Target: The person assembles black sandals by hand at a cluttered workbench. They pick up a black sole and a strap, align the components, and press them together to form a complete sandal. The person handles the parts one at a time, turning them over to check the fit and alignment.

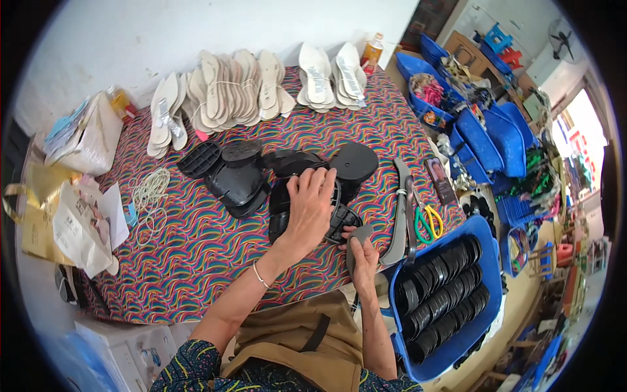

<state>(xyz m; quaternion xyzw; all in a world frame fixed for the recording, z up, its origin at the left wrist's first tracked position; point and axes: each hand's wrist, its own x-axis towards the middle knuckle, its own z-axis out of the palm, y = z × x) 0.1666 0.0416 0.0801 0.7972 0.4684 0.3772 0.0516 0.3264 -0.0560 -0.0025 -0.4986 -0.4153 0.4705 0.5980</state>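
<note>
Centrally, left hand spread flat on black shoe sole, right hand clamped on grey piece; black soles at upper left unhandled.

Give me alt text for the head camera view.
A person's left hand presses on a black shoe sole on a colourful wavy tablecloth; the right hand grips a grey tool. Pale insoles line the wall.

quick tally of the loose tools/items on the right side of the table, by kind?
Bottle: 1
Scissors, yellow-handled: 1
Long grey knife-like tool: 1
Flat dark rectangular item: 1
Total: 4
The blue bin of black soles sits off the table edge and is not counted.
</note>
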